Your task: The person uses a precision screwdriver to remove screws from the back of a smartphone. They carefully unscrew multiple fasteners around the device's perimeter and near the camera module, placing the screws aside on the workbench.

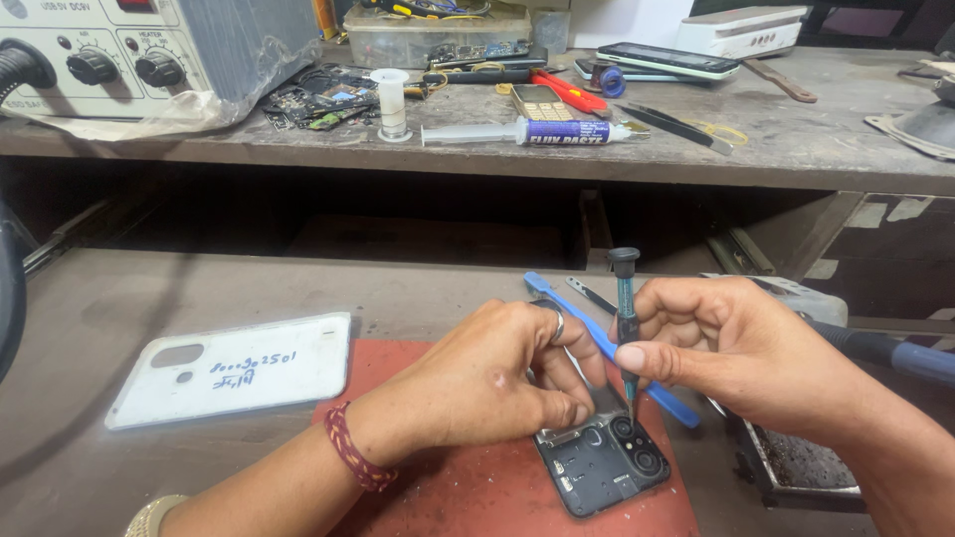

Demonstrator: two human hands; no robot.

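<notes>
A dark opened phone [600, 465] lies back-up on a red mat [477, 497], its camera lenses showing. My left hand [487, 383], with a ring and a red thread bracelet, presses down on the phone's upper left part. My right hand [731, 348] pinches a small precision screwdriver [627, 318] upright, its tip touching the phone near the camera block. A blue plastic pry tool [587, 328] lies under both hands, running diagonally.
A white phone back cover [234, 370] lies left of the mat. A metal tray [796, 467] sits at the right. The raised shelf behind holds a grey power unit [129, 50], a syringe of paste [527, 131], a white bottle [391, 99], phones [668, 60] and tweezers [676, 124].
</notes>
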